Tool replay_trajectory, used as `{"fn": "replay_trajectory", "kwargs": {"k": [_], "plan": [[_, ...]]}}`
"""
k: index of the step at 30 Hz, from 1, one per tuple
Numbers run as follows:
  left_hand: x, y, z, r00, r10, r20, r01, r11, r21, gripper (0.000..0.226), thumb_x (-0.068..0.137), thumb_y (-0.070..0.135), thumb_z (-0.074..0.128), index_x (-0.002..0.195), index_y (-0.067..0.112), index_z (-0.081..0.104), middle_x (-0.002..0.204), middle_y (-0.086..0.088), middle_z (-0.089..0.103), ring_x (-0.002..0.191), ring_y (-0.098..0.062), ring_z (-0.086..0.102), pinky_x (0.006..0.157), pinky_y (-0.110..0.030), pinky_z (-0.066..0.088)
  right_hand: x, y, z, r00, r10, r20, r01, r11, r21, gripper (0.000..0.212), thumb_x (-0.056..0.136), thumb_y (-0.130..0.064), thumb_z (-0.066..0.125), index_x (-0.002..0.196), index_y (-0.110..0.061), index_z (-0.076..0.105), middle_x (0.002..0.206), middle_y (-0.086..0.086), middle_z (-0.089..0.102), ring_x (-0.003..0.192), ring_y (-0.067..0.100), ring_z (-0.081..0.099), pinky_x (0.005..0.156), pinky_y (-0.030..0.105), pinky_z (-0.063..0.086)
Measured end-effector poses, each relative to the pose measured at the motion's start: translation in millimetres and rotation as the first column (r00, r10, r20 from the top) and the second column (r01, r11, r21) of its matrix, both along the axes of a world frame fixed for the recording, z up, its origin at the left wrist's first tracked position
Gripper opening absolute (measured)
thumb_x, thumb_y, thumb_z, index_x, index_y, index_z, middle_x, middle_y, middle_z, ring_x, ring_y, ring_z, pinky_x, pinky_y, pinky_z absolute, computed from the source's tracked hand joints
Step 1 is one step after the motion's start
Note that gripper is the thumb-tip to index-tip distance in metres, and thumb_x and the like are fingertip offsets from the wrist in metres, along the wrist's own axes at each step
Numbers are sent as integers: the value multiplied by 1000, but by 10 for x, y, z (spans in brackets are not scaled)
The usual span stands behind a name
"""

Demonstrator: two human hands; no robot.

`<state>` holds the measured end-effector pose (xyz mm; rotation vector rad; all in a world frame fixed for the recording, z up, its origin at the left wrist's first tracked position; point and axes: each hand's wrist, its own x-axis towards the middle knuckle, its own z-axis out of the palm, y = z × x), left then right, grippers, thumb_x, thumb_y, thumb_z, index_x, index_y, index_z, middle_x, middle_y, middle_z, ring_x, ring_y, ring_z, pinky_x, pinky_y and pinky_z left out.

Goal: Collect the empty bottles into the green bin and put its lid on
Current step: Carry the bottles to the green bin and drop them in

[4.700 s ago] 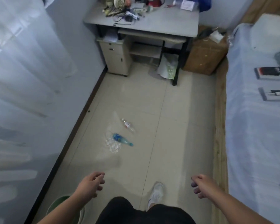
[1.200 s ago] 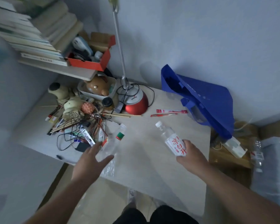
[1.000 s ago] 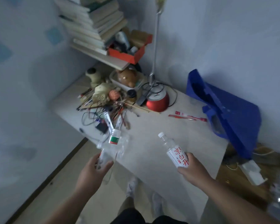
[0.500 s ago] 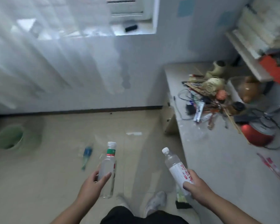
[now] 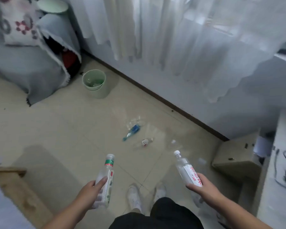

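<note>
Gripping a green-labelled bottle (image 5: pixel 106 177) in my left hand (image 5: pixel 91 192) and a red-lettered bottle (image 5: pixel 186 169) in my right hand (image 5: pixel 203 185), I face the open green bin (image 5: pixel 95 85) by the wall, a blue bottle (image 5: pixel 132 132) lying between.

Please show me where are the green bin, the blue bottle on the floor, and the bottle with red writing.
green bin (image 5: pixel 99 93), head view, on its front outer wall.
blue bottle (image 5: pixel 133 130), head view, on its body's middle.
bottle with red writing (image 5: pixel 186 171), head view, on its label, above the right hand (image 5: pixel 203 187).
</note>
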<state>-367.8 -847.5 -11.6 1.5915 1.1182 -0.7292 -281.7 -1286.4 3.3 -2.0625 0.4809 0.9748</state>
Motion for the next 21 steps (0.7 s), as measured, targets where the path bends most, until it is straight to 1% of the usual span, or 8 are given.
{"fn": "replay_trajectory", "kwargs": {"k": [4, 6, 8, 11, 13, 16, 18, 21], "plan": [[-63, 138, 4, 990, 140, -12, -140, 990, -3, 53, 78, 70, 67, 103, 23, 71, 102, -5, 76, 84, -25, 77, 60, -36, 61, 402, 286, -102, 989, 139, -52, -139, 990, -5, 59, 63, -53, 82, 114, -44, 56, 104, -12, 69, 87, 10, 69, 55, 24, 54], [-49, 225, -12, 978, 208, -28, -208, 978, -2, 57, 73, 72, 68, 103, 24, 71, 101, -6, 77, 84, -26, 78, 63, -38, 61, 644, 412, -199, 975, 210, -78, -211, 977, -9, 60, 62, -54, 81, 115, -40, 56, 103, -9, 69, 87, 12, 69, 55, 25, 54], [-12, 305, 23, 970, 237, -50, -237, 971, 1, 53, 76, 70, 69, 105, 26, 71, 100, -3, 78, 84, -24, 78, 68, -40, 62, 907, 530, -314, 948, 304, -97, -308, 951, -26, 59, 65, -53, 81, 116, -35, 56, 103, -6, 68, 87, 14, 68, 56, 27, 54], [76, 415, 123, 949, 309, -64, -310, 951, 1, 46, 83, 66, 66, 107, 26, 70, 101, -3, 78, 87, -24, 78, 75, -43, 63, 1337, 779, -428, 892, 438, -113, -445, 895, -44, 59, 68, -51, 81, 117, -28, 58, 102, -6, 68, 90, 13, 66, 69, 30, 53], [121, 485, 197, 932, 358, -58, -358, 934, 8, 41, 88, 61, 64, 106, 26, 71, 103, -5, 77, 89, -26, 77, 76, -44, 63, 1668, 1037, -468, 849, 518, -108, -525, 849, -56, 57, 72, -49, 81, 119, -27, 58, 102, -8, 67, 91, 12, 64, 76, 30, 51], [110, 579, 245, 890, 451, -59, -452, 892, -9, 39, 93, 54, 62, 109, 20, 72, 104, -9, 76, 89, -29, 75, 72, -42, 63, 2122, 1528, -437, 812, 578, -80, -583, 811, -54, 54, 75, -50, 79, 119, -26, 58, 99, -10, 66, 87, 9, 64, 68, 27, 49], [68, 675, 228, 856, 512, -70, -515, 857, -24, 42, 96, 50, 60, 114, 13, 70, 105, -15, 76, 91, -35, 74, 74, -44, 62, 2408, 1940, -376, 780, 623, -61, -626, 778, -59, 55, 76, -50, 79, 120, -28, 54, 98, -10, 64, 85, 8, 63, 61, 26, 48], [-31, 900, 105, 808, 583, -91, -588, 807, -52, 47, 97, 50, 57, 116, 9, 69, 107, -23, 75, 96, -41, 73, 88, -51, 58, 2826, 2605, -264, 744, 668, 0, -668, 743, -41, 55, 75, -45, 81, 120, -29, 54, 100, -9, 64, 85, 9, 63, 55, 25, 48]]}}
